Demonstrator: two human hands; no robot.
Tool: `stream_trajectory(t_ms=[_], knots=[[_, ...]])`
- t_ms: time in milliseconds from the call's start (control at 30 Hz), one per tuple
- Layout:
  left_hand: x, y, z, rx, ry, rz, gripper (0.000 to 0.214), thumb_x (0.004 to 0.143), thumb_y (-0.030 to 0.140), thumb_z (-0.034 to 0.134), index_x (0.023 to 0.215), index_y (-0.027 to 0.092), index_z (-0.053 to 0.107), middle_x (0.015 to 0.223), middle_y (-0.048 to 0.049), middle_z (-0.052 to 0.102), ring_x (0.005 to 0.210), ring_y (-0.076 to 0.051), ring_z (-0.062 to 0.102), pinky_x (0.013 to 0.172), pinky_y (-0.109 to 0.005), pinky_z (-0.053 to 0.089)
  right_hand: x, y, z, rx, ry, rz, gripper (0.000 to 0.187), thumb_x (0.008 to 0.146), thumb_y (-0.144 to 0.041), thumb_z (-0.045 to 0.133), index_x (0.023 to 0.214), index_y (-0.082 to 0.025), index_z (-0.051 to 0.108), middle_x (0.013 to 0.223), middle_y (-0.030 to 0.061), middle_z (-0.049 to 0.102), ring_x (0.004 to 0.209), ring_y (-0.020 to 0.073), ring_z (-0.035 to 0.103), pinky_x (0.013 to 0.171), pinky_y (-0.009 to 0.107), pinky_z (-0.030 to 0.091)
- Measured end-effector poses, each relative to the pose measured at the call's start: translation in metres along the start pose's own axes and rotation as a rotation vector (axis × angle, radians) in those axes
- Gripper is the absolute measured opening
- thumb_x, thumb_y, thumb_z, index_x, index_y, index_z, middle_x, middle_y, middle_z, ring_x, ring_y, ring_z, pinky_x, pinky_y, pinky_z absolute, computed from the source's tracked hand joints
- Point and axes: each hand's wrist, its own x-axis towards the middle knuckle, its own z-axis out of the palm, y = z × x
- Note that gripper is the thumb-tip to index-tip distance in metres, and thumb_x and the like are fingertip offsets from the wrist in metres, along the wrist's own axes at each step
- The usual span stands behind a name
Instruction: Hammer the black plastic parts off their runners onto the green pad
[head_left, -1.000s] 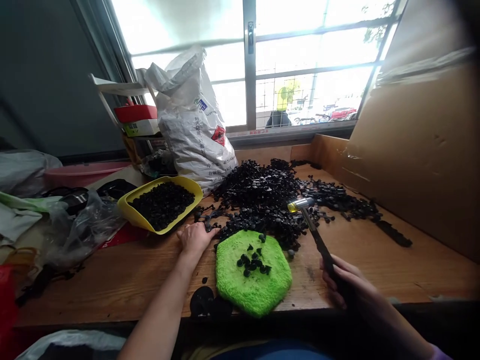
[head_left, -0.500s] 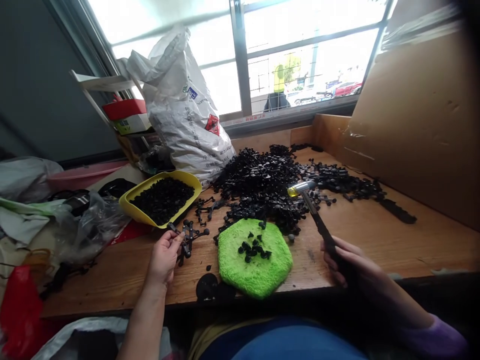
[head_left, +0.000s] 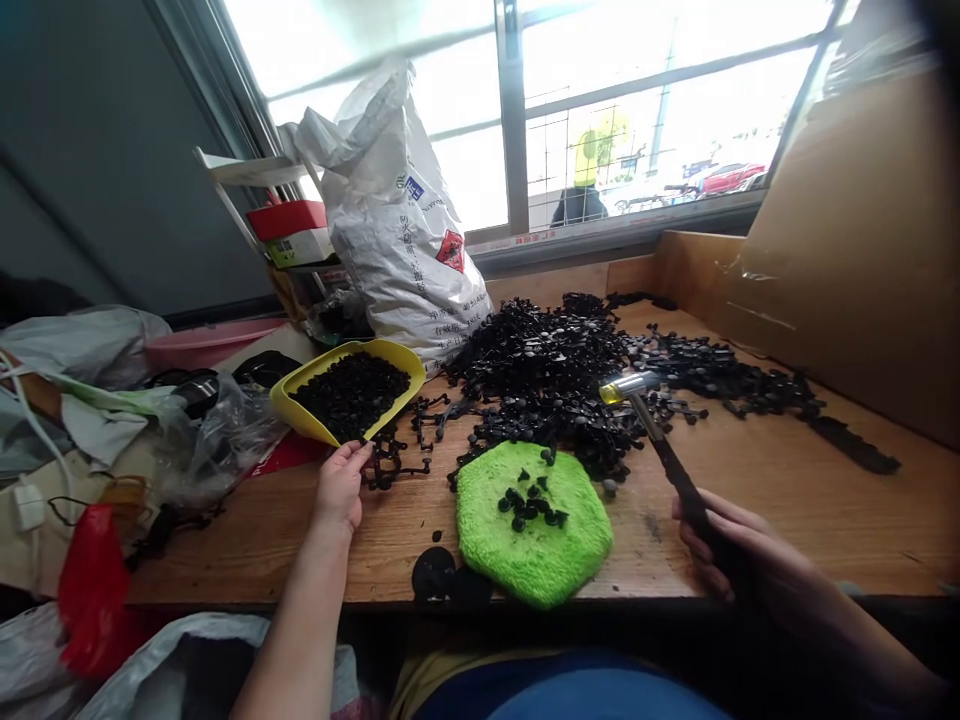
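Observation:
My left hand (head_left: 341, 482) is closed, its thumb and fingertips pinched at the front edge of a yellow scoop-shaped tray (head_left: 306, 428) full of small black parts. Whether it grips the tray edge or a part there is hidden. Branching black pieces (head_left: 388, 462) lie just right of its fingertips. My right hand (head_left: 724, 545) is wrapped round the dark handle of a hammer (head_left: 660, 440), raised above the table. The metal head has a yellow tip that points left. Between my hands sits a bright green padded cushion (head_left: 480, 540) with several small black mushroom-shaped parts (head_left: 529, 505) on it.
Behind the cushion spreads a large heap of black parts (head_left: 540, 350) on the wooden table (head_left: 765, 470). A white sack (head_left: 405, 230) stands behind the tray. Cardboard (head_left: 847, 250) walls the right side. Plastic bags (head_left: 217, 440) clutter the left. Black discs (head_left: 433, 573) lie at the front edge.
My left hand has moved away from me to the tray's edge; the branching black pieces it pinched now lie beside it. The view has shifted slightly left. My right hand still holds the hammer raised.

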Motion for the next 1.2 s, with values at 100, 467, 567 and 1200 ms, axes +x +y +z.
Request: stream_trajectory(t_ms=[100,467,567,1200], knots=[[0.002,0.000,0.002,-0.007,0.003,0.059,0.033,0.057,0.035,0.072,0.081,0.018,0.058,0.067,0.0030,0.064,0.062,-0.011,0.060,0.063,-0.022,0.045,-0.001,-0.001,0.001,0.011,0.003,-0.002,0.017,0.078,-0.038,0.054,0.083,-0.021,0.057,0.056,-0.0015,0.047,0.037,0.0081,0.042,0.032,0.017,0.031],[0.009,0.000,-0.009,-0.012,-0.010,0.111,0.032,0.058,0.034,0.072,0.080,0.017,0.057,0.074,0.0027,0.064,0.072,-0.010,0.059,0.073,-0.021,0.043,-0.002,-0.008,0.009,0.007,0.005,0.002,0.017,0.081,-0.036,0.052,0.081,-0.019,0.056,0.056,-0.0016,0.046,0.038,0.0078,0.041,0.034,0.019,0.031],[0.007,0.005,-0.012,0.077,-0.118,0.013,0.035,0.051,0.033,0.077,0.075,0.015,0.058,0.065,0.0024,0.062,0.062,-0.011,0.057,0.061,-0.020,0.043,-0.003,-0.011,0.011,-0.005,-0.011,0.014,0.017,0.081,-0.036,0.052,0.078,-0.019,0.054,0.055,-0.0020,0.046,0.038,0.0071,0.041,0.034,0.018,0.031],[-0.062,0.004,0.024,0.257,-0.198,0.047,0.029,0.072,0.038,0.059,0.094,0.020,0.061,0.074,-0.0005,0.060,0.057,-0.011,0.050,0.044,-0.018,0.035,-0.001,-0.008,0.005,-0.053,-0.016,-0.022,0.022,0.080,-0.039,0.055,0.087,-0.018,0.054,0.056,-0.0023,0.047,0.038,0.0089,0.041,0.034,0.019,0.032]])
